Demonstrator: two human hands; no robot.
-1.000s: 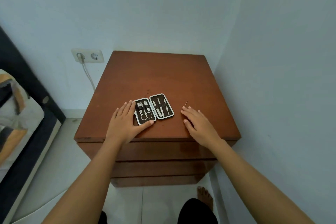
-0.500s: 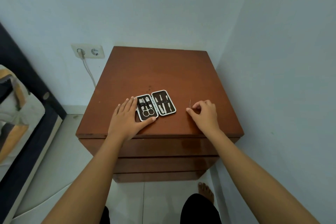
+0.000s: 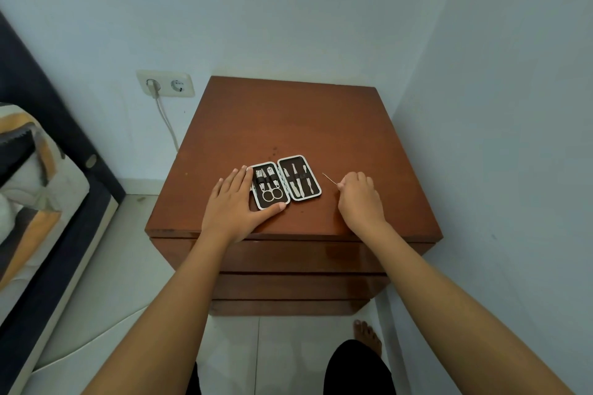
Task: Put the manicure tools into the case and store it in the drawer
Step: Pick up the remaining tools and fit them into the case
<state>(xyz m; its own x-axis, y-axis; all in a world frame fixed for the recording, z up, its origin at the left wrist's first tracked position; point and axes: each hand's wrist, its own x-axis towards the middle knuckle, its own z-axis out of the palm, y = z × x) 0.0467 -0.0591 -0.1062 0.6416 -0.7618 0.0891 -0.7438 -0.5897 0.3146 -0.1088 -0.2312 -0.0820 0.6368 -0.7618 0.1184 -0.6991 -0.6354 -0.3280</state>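
Item: manicure case (image 3: 285,181), lying open and flat near the front of the wooden counter (image 3: 288,119). Left half is fitted with scissors (image 3: 272,194) and clippers; three slim tools are strapped in the right half.

Left hand (image 3: 236,204): laid flat, fingers spread, pressed against the case's left and near edges; nothing is gripped.

Right hand (image 3: 359,197): just right of the case, fingers pinched shut on a thin metal pick (image 3: 330,178), its tip pointing far-left.

Step judged in hand: last loose tool being picked up. Next called for: pick to be slid under a strap, case folded shut, then one of the drawers (image 3: 288,255) below to be opened.
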